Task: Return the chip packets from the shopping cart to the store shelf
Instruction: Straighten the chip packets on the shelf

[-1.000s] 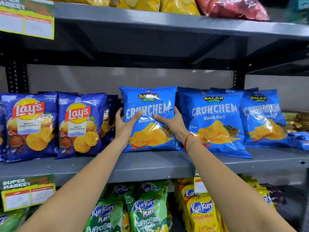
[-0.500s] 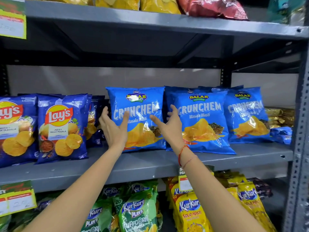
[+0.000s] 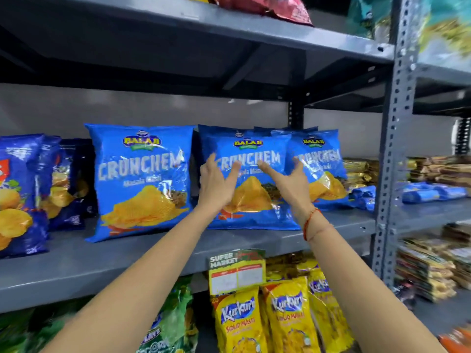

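Three blue Crunchem chip packets stand upright on the grey middle shelf. The left packet stands alone, with no hand on it. In front of the middle packet my left hand and my right hand are both raised with fingers spread, holding nothing. Whether the palms touch the packet's face I cannot tell. The right packet leans just behind my right hand. No shopping cart is in view.
Blue Lay's packets stand at the far left of the same shelf. Yellow Kurkure bags and green Kurkure bags fill the shelf below, under a price tag. A perforated grey upright divides off the neighbouring rack of stacked packets.
Both hands let go of the left Crunchem packet, which now stands on the shelf, and moved right in front of the middle packet. The view swung to the right.
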